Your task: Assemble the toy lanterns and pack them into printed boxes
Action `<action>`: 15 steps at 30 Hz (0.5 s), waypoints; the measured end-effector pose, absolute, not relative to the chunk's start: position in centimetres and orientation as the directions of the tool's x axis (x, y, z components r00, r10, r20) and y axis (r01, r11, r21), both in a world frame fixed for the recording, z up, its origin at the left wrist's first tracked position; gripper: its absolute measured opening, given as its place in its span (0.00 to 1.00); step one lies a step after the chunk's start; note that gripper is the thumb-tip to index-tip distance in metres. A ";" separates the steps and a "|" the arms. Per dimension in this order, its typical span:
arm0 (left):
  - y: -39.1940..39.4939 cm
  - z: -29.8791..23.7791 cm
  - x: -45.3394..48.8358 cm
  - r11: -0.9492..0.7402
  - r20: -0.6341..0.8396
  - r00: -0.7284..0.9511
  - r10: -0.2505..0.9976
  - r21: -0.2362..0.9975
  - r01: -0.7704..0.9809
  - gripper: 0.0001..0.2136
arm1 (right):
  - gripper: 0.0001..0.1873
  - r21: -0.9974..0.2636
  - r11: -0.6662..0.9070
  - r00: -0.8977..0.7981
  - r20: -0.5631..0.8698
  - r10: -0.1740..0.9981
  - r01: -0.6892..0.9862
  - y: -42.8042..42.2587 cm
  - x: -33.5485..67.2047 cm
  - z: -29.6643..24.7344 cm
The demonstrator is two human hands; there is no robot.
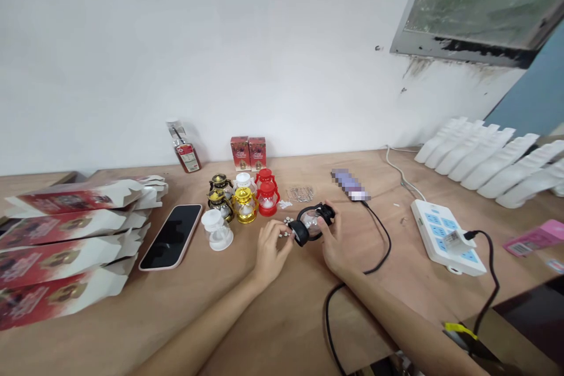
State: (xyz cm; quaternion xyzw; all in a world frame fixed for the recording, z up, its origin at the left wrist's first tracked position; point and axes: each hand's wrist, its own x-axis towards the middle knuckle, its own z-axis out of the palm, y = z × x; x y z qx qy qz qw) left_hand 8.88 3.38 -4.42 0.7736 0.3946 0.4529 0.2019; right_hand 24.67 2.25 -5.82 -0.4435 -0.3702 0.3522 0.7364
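Observation:
A small black lantern (312, 221) with a clear globe lies tilted on its side between my two hands. My left hand (272, 247) pinches the rim of its base. Around its top, my right hand (331, 241) is closed, the thumb against the globe. Small white round pieces (286, 221) lie on the table just behind my left fingertips. Farther back is a little pile of thin metal pieces (300, 193). Left of my hands stand finished-looking small lanterns: red (267, 197), gold (245, 205), bronze (219, 202) and white (242, 181). A white lantern body (217, 230) without a handle is nearest.
Flattened red printed boxes (66, 252) are stacked at left, beside a phone (171, 237). Two small red boxes (249, 153) and a bottle (187, 154) stand by the wall. At right are a cabled phone (351, 184), a power strip (447, 237), white plastic sleeves (489, 158) and a pink box (534, 237).

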 end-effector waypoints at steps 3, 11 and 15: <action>3.5 -4.2 9.1 -0.604 0.545 0.269 0.794 0.661 0.445 0.04 | 0.26 -0.933 0.355 0.479 0.284 0.830 -0.063 1.7 24.6 -5.2; 5.8 -2.9 11.2 -0.546 0.501 0.252 0.828 0.620 0.564 0.05 | 0.28 -0.904 0.418 0.703 0.239 0.670 -0.092 3.9 27.8 -4.3; 7.4 -1.7 12.2 -0.391 0.249 0.319 0.914 0.338 0.856 0.07 | 0.29 -0.924 0.382 0.846 0.188 0.499 -0.020 5.4 30.5 -4.5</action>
